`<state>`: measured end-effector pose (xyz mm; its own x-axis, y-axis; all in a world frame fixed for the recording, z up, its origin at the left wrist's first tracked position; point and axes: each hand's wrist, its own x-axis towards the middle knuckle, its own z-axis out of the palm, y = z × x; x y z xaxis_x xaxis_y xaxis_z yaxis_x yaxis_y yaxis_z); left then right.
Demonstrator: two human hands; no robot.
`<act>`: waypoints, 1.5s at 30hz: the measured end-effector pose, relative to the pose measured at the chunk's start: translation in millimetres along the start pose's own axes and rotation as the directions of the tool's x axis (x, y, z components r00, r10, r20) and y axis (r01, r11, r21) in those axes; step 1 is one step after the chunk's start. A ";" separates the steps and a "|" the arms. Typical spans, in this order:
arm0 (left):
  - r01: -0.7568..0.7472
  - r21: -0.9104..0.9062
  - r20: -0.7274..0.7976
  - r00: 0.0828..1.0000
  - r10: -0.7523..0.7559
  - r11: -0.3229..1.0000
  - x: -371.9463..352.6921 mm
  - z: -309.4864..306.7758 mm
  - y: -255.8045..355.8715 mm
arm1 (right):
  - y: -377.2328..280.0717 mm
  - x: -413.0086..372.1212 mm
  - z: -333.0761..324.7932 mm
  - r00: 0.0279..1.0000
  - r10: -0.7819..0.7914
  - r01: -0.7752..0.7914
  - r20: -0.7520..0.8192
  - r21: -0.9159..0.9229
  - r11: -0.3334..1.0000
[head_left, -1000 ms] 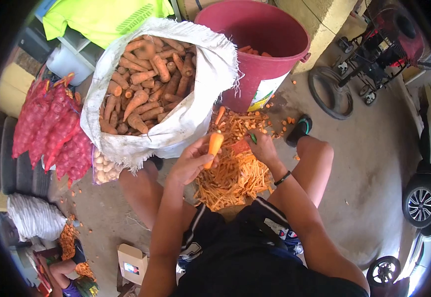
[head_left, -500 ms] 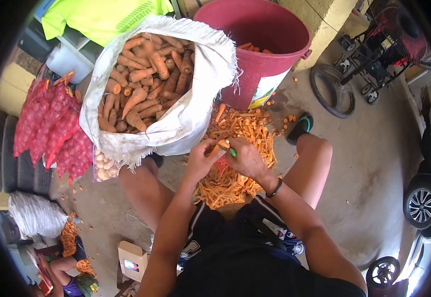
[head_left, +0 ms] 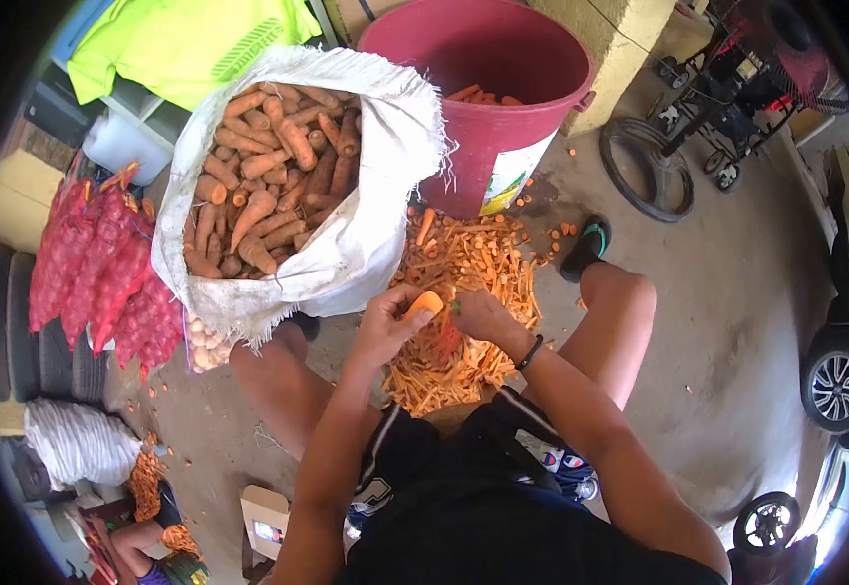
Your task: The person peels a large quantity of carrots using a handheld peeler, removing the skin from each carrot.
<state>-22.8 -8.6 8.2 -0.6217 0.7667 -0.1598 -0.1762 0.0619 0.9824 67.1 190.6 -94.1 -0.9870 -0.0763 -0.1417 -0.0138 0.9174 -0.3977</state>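
Gripping a carrot in the left hand, clasping a green peeler against it in the right hand. Beyond both hands, heaped peelings and few peeled carrots in the red bucket. Left of them, a sack brimming with unpeeled carrots. Probably far from finished.

Smooth orange carrot, end up; green peeler just beside.

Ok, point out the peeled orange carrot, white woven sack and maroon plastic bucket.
peeled orange carrot (head_left: 425, 303): head view, tip.
white woven sack (head_left: 366, 234): head view, side.
maroon plastic bucket (head_left: 478, 136): head view, wall.
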 end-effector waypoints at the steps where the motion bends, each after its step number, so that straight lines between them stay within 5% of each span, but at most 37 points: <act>1: 0.086 0.060 0.037 0.995 -0.088 0.995 0.7 -3.0 3.6 | -5.6 -0.5 1.6 0.997 0.074 -0.075 0.013 0.105 0.992; 3: 0.240 0.181 0.088 0.962 -0.258 0.954 9.2 -12.6 15.4 | -19.8 -6.6 -12.0 0.978 0.195 -0.208 0.074 0.273 0.939; 6: 0.247 0.490 0.050 0.950 -0.309 0.836 38.9 -17.3 58.0 | -23.1 -13.0 -13.6 0.953 0.124 -0.210 0.278 0.303 0.930; 8: 0.051 0.190 0.084 0.994 -0.068 0.980 67.8 -21.8 100.8 | -23.4 -13.1 -5.6 0.941 0.066 -0.165 0.331 0.279 0.946; 10: -0.096 -0.003 -0.092 0.991 0.095 0.995 84.3 -8.9 168.8 | -26.6 -11.0 -11.2 0.907 0.070 -0.193 0.414 0.264 0.945; 12: -0.243 0.014 -0.048 0.969 0.244 0.970 94.3 -22.4 208.9 | -30.5 -12.5 -16.0 0.899 0.079 -0.217 0.430 0.281 0.935; 13: -0.247 0.229 -0.086 0.958 0.273 0.941 100.0 -30.8 216.5 | -30.1 -13.1 -17.9 0.896 0.083 -0.227 0.436 0.289 0.930; 15: -0.187 0.579 -0.153 0.931 0.331 0.794 108.5 -54.3 218.6 | -26.1 -11.5 -18.6 0.898 0.073 -0.204 0.435 0.261 0.944; 17: -0.254 0.909 0.017 0.815 0.579 0.330 130.5 -112.0 173.8 | -23.8 -8.4 -16.3 0.909 0.064 -0.185 0.412 0.260 0.948; 19: 0.074 0.994 -0.091 0.973 0.212 0.086 127.4 -147.4 147.9 | -19.9 -9.3 -13.3 0.925 0.059 -0.173 0.376 0.276 0.945; 21: 0.079 0.986 -0.097 0.988 0.120 0.150 113.5 -157.4 126.3 | -18.7 -10.6 -15.9 0.929 0.051 -0.168 0.365 0.295 0.941; 24: -0.035 0.998 0.044 0.986 0.164 -0.055 109.0 -159.8 116.6 | -14.1 -13.5 -7.8 0.931 0.025 -0.142 0.365 0.298 0.944; 27: -0.037 0.998 0.044 0.990 0.137 -0.056 110.4 -158.8 124.5 | -12.8 -13.3 -5.6 0.910 0.040 -0.173 0.413 0.289 0.942; 30: -0.015 0.995 0.019 0.999 -0.042 0.101 119.0 -164.2 141.3 | -11.2 -12.9 -10.7 0.910 0.069 -0.196 0.409 0.277 0.940; 33: -0.028 0.928 0.005 0.998 0.062 0.371 111.5 -171.0 150.7 | -10.3 -13.3 -6.3 0.941 0.034 -0.141 0.336 0.300 0.944; 36: -0.052 0.686 0.012 0.998 0.060 0.726 107.5 -181.0 173.9 | -8.6 -9.1 2.3 0.945 -0.011 -0.090 0.327 0.292 0.952; 37: -0.122 0.656 0.020 0.989 0.145 0.745 102.3 -181.1 185.8 | -9.8 -5.8 1.4 0.942 -0.024 -0.076 0.336 0.283 0.956; 39: -0.202 0.368 -0.131 0.955 0.265 0.908 88.3 -171.2 205.0 | -14.6 -4.7 -8.3 0.925 -0.020 -0.083 0.378 0.255 0.963; 41: -0.342 -0.078 -0.221 0.922 0.318 0.937 80.5 -151.3 200.3 | -21.0 -4.8 -9.8 0.927 -0.015 -0.091 0.376 0.262 0.961; 42: -0.331 -0.155 -0.274 0.920 0.281 0.931 68.6 -119.2 194.3 | -22.2 -6.4 -7.6 0.934 -0.014 -0.091 0.357 0.276 0.957; 43: -0.274 -0.269 -0.134 0.960 0.246 0.924 61.4 -104.7 173.4 | -21.3 -2.5 -8.2 0.943 -0.012 -0.087 0.334 0.280 0.956; 45: -0.241 -0.254 -0.179 0.963 0.200 0.937 49.8 -70.2 116.1 | -15.2 7.5 -5.3 0.987 0.025 -0.072 0.159 0.298 0.952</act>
<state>-127.8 -8.1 107.5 -0.7707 0.6368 0.0249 -0.2091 -0.2896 0.9340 59.1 178.2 -84.3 -0.9489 -0.1143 -0.2941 0.1061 0.7623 -0.6385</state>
